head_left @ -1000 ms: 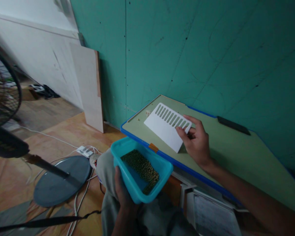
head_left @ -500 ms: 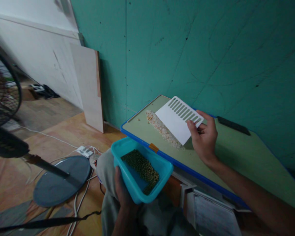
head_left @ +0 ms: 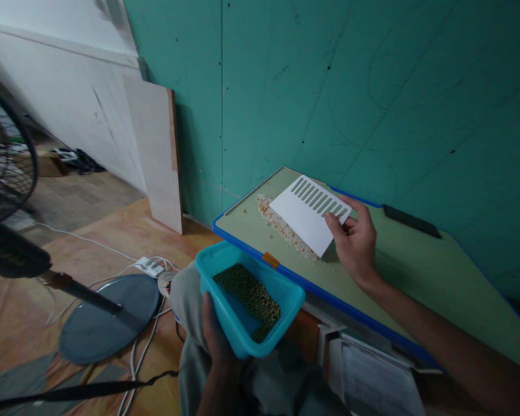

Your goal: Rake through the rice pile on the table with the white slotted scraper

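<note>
A: Nearest first. Left hand?
B: Left hand (head_left: 215,335) bottom centre, over the lap, closed round the near end of a blue tub (head_left: 241,319). Tub is off the table, just below its blue edge, tilted. Green peas (head_left: 249,296) inside.
A: Floor side?
B: Fan (head_left: 8,190) at the left, round base, power strip (head_left: 151,267) and cables beside it.
A: Table?
B: Green table (head_left: 416,283), blue trim. Line of pale grains (head_left: 286,231) near the left corner, just past the tub.
A: Right hand?
B: Right hand (head_left: 354,242) on the table, thumb and fingers pinching a white card (head_left: 305,215) at its right end. Card has slots along the far edge. Its near edge sits tilted against the grains.
A: Behind?
B: Black bar (head_left: 411,221) on the table by the teal wall (head_left: 372,86). Board (head_left: 156,150) leans on the wall, left.
</note>
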The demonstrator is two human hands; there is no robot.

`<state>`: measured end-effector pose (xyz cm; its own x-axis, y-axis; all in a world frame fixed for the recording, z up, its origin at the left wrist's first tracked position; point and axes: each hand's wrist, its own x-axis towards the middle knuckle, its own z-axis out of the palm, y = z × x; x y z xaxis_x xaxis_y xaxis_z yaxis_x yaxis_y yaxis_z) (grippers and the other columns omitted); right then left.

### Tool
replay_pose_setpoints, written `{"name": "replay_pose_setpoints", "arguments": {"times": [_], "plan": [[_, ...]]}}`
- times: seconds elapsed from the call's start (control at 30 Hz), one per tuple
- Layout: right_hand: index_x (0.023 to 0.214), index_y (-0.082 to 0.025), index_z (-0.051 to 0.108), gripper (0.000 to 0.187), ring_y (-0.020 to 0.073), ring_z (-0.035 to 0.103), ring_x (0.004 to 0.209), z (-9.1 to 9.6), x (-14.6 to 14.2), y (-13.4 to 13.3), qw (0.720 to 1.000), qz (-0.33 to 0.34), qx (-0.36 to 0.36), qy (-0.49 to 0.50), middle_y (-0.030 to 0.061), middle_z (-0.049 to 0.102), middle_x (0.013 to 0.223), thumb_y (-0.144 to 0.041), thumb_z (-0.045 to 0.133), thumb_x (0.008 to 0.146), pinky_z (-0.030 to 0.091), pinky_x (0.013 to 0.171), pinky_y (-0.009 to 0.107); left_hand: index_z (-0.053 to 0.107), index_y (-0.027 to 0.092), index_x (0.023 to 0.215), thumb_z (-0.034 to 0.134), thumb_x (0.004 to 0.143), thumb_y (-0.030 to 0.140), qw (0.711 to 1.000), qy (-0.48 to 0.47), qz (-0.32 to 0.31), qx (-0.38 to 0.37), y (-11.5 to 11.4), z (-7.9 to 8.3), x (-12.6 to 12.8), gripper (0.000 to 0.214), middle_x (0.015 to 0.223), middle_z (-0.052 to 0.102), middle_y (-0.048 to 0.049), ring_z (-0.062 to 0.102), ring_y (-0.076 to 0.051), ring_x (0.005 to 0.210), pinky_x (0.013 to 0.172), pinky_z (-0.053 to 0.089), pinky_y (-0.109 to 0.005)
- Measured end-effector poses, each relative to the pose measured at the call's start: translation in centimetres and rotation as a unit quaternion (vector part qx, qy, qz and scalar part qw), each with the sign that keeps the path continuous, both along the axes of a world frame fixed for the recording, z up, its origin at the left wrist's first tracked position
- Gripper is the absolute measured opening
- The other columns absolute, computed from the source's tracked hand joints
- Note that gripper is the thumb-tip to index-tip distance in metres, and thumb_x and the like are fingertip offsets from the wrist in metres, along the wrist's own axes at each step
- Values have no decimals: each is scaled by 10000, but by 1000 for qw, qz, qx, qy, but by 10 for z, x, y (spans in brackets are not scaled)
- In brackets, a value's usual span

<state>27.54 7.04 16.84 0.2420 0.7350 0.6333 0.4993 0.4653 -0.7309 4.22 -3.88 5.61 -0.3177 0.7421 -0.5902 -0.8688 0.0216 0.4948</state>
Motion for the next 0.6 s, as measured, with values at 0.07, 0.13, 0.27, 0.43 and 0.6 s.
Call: {"name": "replay_pose_setpoints", "arguments": {"times": [0.07, 0.13, 0.27, 0.43, 0.6], "plan": [[1361, -208, 603, 565, 226, 768, 754, 0, 0, -1, 1000, 4, 0, -6, 96, 812, 951, -448, 778, 880, 581, 589, 296, 766, 308, 1104, 680, 939, 514, 1000, 0, -7, 2, 0, 0, 0, 278, 797, 792, 12, 769, -249, 943, 929, 623, -384], [1363, -212, 602, 570, 219, 763, 738, 0, 0, -2, 1000, 11, 3, -9, 95, 813, 963, -450, 781, 877, 575, 571, 286, 770, 298, 1106, 680, 927, 537, 1000, -7, -13, 0, 0, 3, 1, 312, 838, 805, -3, 765, -262, 987, 937, 620, -391], [1364, -228, 610, 562, 188, 734, 658, 0, -1, -5, 1000, 28, 1, -14, 73, 817, 931, -439, 788, 874, 544, 518, 259, 772, 281, 1055, 658, 922, 575, 999, -43, -27, 5, 1, 7, 5, 342, 870, 811, -22, 759, -289, 1057, 951, 614, -410], [1364, -237, 613, 545, 174, 714, 608, 2, -5, -10, 999, 43, -4, -16, 46, 814, 863, -431, 781, 884, 523, 481, 246, 771, 289, 1073, 701, 885, 582, 1000, 6, -21, 0, 1, 0, 6, 354, 933, 822, -34, 729, -289, 1155, 978, 598, -388], [1361, -224, 612, 545, 180, 723, 625, 4, -5, -11, 999, 34, 0, -15, 44, 813, 854, -428, 779, 885, 532, 487, 250, 776, 300, 1068, 712, 874, 581, 999, 48, -2, -6, 1, -2, 6, 348, 951, 830, -40, 679, -284, 1252, 1042, 560, -384]]}}
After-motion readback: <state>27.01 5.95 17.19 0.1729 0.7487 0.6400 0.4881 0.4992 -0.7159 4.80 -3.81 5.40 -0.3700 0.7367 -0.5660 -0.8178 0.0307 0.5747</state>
